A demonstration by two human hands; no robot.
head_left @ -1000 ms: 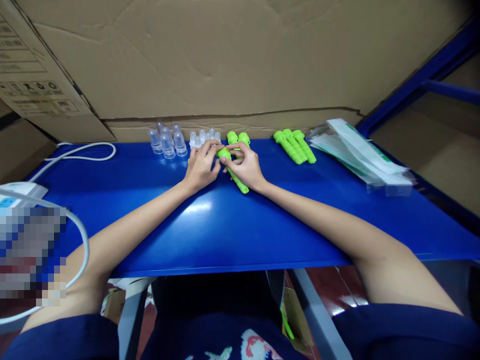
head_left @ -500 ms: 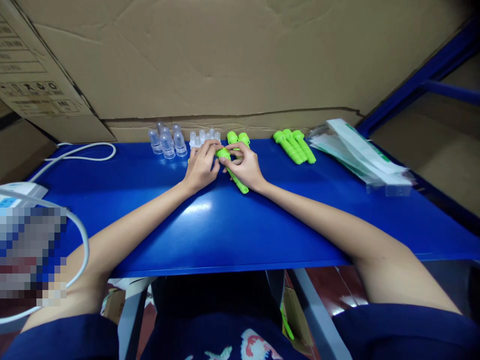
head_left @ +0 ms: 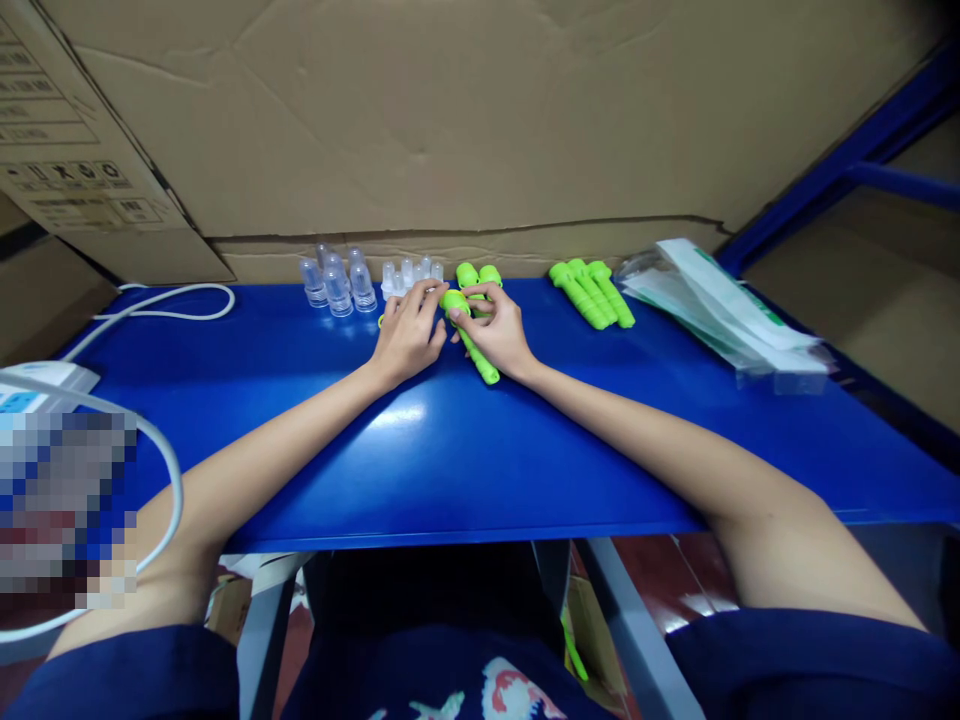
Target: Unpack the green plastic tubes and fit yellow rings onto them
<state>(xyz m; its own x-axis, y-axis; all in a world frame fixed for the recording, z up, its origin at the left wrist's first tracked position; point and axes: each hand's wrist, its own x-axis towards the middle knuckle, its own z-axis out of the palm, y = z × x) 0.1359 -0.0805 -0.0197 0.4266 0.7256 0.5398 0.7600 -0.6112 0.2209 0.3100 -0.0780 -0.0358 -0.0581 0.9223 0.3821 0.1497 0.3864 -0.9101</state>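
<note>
My right hand point(head_left: 496, 332) grips a bright green, ribbed, hollow-looking plastic handle point(head_left: 480, 360) with a wider rounded head, its narrow end slanting down toward me. My left hand point(head_left: 409, 337) is just left of that head, fingers curved forward and thumb apart; whether a fingertip touches the head is hard to tell. Part of a small green ring point(head_left: 381, 321) shows beside the left hand's knuckles. Behind my hands stand two green rounded caps point(head_left: 478, 275) and several small clear plastic pieces point(head_left: 409, 272), partly hidden by my fingers.
Several larger clear bottle-like domes point(head_left: 337, 285) stand at the back left. Three more green ribbed handles point(head_left: 589, 295) lie at the back right, beside clear plastic bags point(head_left: 727, 310). A white cable point(head_left: 165, 300) and power strip point(head_left: 52, 385) occupy the left of the blue table point(head_left: 450, 470).
My left fingers have drawn slightly away from the handle's head, leaving more of it in sight. The right hand keeps its hold, with the head turned slightly upward.
</note>
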